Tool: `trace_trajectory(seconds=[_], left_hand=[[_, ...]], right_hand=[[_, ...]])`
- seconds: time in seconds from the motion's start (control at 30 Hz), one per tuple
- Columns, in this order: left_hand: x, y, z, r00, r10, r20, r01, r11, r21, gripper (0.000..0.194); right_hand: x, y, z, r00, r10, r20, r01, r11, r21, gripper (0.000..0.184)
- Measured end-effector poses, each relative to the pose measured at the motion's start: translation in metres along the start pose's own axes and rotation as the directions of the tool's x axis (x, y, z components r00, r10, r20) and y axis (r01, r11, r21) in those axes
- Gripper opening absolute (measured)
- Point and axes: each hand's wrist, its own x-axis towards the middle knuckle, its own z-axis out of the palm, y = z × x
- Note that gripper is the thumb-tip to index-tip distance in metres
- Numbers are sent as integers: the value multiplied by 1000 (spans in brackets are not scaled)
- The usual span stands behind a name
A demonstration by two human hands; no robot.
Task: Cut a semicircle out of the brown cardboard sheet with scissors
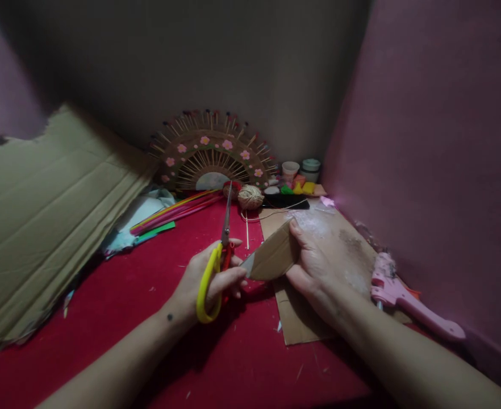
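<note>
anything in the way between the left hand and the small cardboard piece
Nothing visible blocks it: the left hand's thumb already meets the left corner of the small cardboard piece. The scissors in that hand point up, left of the piece, and the right hand grips its other end.

No text, label, brand, number or sign can be read anywhere in the frame, from the upper left to the lower right.
</note>
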Motion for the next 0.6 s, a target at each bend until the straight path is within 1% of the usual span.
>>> trace_trajectory(seconds=[0.07,0.13,0.27,0.4,0.6], left_hand=[[0,0,0,1000,8,-7,-8,999,-35,58],[-1,0,1,1000,14,-13,-15,998,-68,59],[0,2,2,1000,2,-31,-6,993,-120,62],[1,3,3,996,-13,-84,-1,986,-166,61],[-1,1,2,995,11,-95,-30,981,-193,59]], right_hand=[[-3,5,-1,999,34,8,-34,999,-15,29],[-5,12,-3,997,63,41,-62,998,-30,28],[-7,20,-6,992,82,92,-79,996,-40,27],[-6,19,-7,980,142,137,-133,989,-66,24],[-7,18,-7,962,189,195,-170,979,-110,24]])
